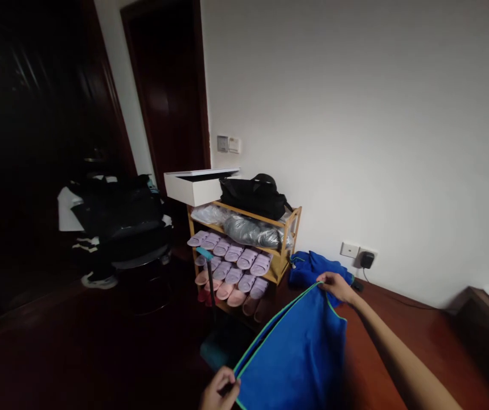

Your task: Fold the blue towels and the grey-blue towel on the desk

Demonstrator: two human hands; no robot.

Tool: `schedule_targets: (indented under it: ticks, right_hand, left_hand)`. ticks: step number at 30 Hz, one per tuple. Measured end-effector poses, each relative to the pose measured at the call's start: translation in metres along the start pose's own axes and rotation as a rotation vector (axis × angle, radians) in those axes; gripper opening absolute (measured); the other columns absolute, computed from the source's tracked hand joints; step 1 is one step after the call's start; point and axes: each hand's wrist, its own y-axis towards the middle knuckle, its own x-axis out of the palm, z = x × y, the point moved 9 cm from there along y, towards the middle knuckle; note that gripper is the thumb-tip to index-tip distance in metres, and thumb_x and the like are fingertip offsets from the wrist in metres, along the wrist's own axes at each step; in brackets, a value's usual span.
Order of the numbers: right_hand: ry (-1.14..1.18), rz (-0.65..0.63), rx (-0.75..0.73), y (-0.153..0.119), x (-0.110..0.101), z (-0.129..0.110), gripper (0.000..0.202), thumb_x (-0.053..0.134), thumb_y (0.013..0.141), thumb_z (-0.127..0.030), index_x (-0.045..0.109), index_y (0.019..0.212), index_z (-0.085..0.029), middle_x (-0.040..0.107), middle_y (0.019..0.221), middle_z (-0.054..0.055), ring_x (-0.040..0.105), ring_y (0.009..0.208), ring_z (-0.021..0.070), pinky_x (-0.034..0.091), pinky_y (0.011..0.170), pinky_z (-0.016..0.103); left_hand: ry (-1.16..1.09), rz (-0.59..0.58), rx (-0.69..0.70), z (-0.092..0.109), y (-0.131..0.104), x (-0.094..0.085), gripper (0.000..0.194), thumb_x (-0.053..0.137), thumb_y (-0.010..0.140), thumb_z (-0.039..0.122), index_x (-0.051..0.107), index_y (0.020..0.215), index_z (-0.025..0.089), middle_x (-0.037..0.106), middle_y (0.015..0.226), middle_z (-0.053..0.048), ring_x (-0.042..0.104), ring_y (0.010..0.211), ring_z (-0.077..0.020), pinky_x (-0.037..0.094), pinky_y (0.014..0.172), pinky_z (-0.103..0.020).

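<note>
Held a green-edged blue cloth (299, 347) above reddish floor (374, 353), pinched its near edge in the left hand (220, 390), gripped its far end in the right hand (333, 286), near a wooden rack (275, 269).

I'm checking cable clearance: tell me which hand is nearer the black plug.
Right. The right hand, holding the blue cloth, is below and left of the black plug in the picture; the left hand is much lower and farther left.

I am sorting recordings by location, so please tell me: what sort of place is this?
Probably a home's entrance area or similar room: a rack holds rows of slippers, with a dark door nearby.
</note>
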Motion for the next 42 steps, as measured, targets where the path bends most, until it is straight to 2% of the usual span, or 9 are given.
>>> schedule_targets:
  ticks: [4, 8, 12, 16, 19, 23, 30, 36, 42]
  right_hand:
    - [0.130, 0.091, -0.130, -0.092, -0.087, -0.039, 0.034, 0.065, 0.084, -0.056, 0.060, 0.093, -0.023, 0.068, 0.090, 0.003, 0.065, 0.085, 0.0197, 0.054, 0.079, 0.032]
    - [0.156, 0.153, -0.205, -0.187, -0.155, -0.075, 0.034, 0.063, 0.091, -0.058, 0.059, 0.088, -0.024, 0.065, 0.090, 0.002, 0.062, 0.086, 0.0189, 0.053, 0.081, 0.032]
    - [0.097, 0.245, -0.182, -0.266, -0.206, -0.098, 0.035, 0.059, 0.094, -0.060, 0.063, 0.092, -0.025, 0.066, 0.092, 0.003, 0.063, 0.090, 0.0205, 0.052, 0.083, 0.032]
    - [0.073, 0.356, -0.144, -0.325, -0.241, -0.104, 0.038, 0.062, 0.090, -0.064, 0.066, 0.096, -0.027, 0.068, 0.094, 0.004, 0.064, 0.089, 0.0221, 0.053, 0.076, 0.031]
    - [0.056, 0.397, -0.148, -0.357, -0.256, -0.100, 0.043, 0.061, 0.088, -0.069, 0.070, 0.088, -0.026, 0.070, 0.095, 0.007, 0.065, 0.093, 0.0244, 0.054, 0.083, 0.035]
    - [0.025, 0.383, -0.139, -0.390, -0.261, -0.091, 0.054, 0.056, 0.088, -0.074, 0.077, 0.080, -0.025, 0.073, 0.106, 0.010, 0.066, 0.106, 0.0286, 0.053, 0.097, 0.040]
    - [0.053, 0.480, -0.047, -0.433, -0.261, -0.071, 0.051, 0.063, 0.088, -0.069, 0.080, 0.097, -0.022, 0.078, 0.105, 0.011, 0.070, 0.101, 0.0276, 0.057, 0.090, 0.037]
    - [-0.048, 0.576, -0.118, -0.461, -0.261, -0.067, 0.046, 0.059, 0.093, -0.064, 0.082, 0.100, -0.025, 0.078, 0.107, 0.011, 0.073, 0.101, 0.0265, 0.059, 0.093, 0.039]
    - [-0.173, 0.721, -0.159, -0.508, -0.264, -0.077, 0.034, 0.059, 0.096, -0.054, 0.082, 0.103, -0.030, 0.078, 0.111, 0.008, 0.074, 0.103, 0.0246, 0.061, 0.091, 0.034]
  left_hand:
    - [0.022, 0.011, 0.173, 0.093, 0.006, -0.022, 0.052, 0.074, 0.066, 0.076, 0.063, 0.068, 0.024, 0.063, 0.067, 0.001, 0.066, 0.068, -0.0214, 0.055, 0.067, -0.029]
    - [0.085, -0.097, 0.388, 0.191, -0.003, -0.021, 0.042, 0.074, 0.073, 0.065, 0.071, 0.074, 0.023, 0.075, 0.085, -0.005, 0.071, 0.083, -0.0237, 0.058, 0.077, -0.030]
    - [0.130, -0.183, 0.499, 0.272, -0.017, -0.010, 0.034, 0.075, 0.075, 0.058, 0.075, 0.080, 0.024, 0.077, 0.088, -0.005, 0.072, 0.084, -0.0241, 0.060, 0.079, -0.032]
    - [0.059, -0.258, 0.513, 0.327, -0.024, 0.008, 0.034, 0.080, 0.072, 0.054, 0.075, 0.082, 0.022, 0.077, 0.082, -0.004, 0.072, 0.076, -0.0226, 0.061, 0.071, -0.031]
    - [0.048, -0.357, 0.494, 0.350, -0.024, 0.031, 0.035, 0.082, 0.072, 0.053, 0.076, 0.083, 0.020, 0.075, 0.076, -0.003, 0.071, 0.071, -0.0210, 0.059, 0.062, -0.029]
    - [0.077, -0.459, 0.561, 0.372, -0.026, 0.061, 0.034, 0.082, 0.073, 0.052, 0.076, 0.083, 0.020, 0.075, 0.077, -0.003, 0.070, 0.072, -0.0196, 0.059, 0.067, -0.029]
    - [0.076, -0.565, 0.547, 0.377, -0.030, 0.096, 0.037, 0.084, 0.070, 0.053, 0.074, 0.081, 0.019, 0.075, 0.078, -0.004, 0.071, 0.071, -0.0199, 0.059, 0.068, -0.030]
    - [0.055, -0.591, 0.551, 0.378, -0.043, 0.108, 0.034, 0.083, 0.072, 0.051, 0.073, 0.081, 0.020, 0.075, 0.082, -0.004, 0.072, 0.076, -0.0204, 0.060, 0.072, -0.030]
    - [0.004, -0.517, 0.594, 0.395, -0.061, 0.098, 0.034, 0.083, 0.073, 0.051, 0.071, 0.085, 0.022, 0.074, 0.086, -0.004, 0.072, 0.079, -0.0204, 0.059, 0.072, -0.028]
